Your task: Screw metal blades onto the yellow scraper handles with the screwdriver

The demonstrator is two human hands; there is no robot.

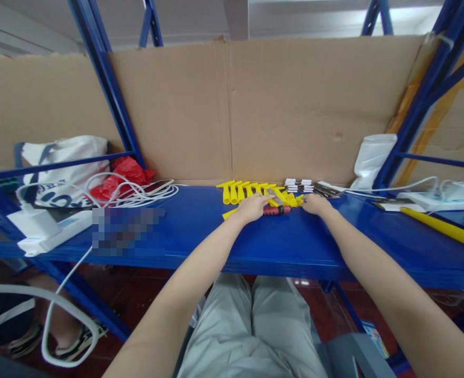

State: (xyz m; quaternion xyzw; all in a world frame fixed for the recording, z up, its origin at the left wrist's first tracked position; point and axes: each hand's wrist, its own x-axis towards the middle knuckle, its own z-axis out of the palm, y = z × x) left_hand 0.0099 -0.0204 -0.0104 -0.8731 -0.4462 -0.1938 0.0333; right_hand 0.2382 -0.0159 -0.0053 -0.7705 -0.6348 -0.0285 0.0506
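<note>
working at a row of yellow pieces (240, 193) on the blue shelf (192, 220), before the cardboard (302, 105). the left hand (250, 209) lies beside a red object (278, 210) and a grey strip (274, 197); the right hand (316, 203) is at the row's right end. whether the fingers pinch or merely touch cannot be told. advisable: steady with one hand, work lightly with the other, leave neighbours aligned.

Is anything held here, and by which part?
Cannot be told for certain: the left hand is at the left end of a flat grey piece, the right hand at the yellow pieces' right edge.
</note>
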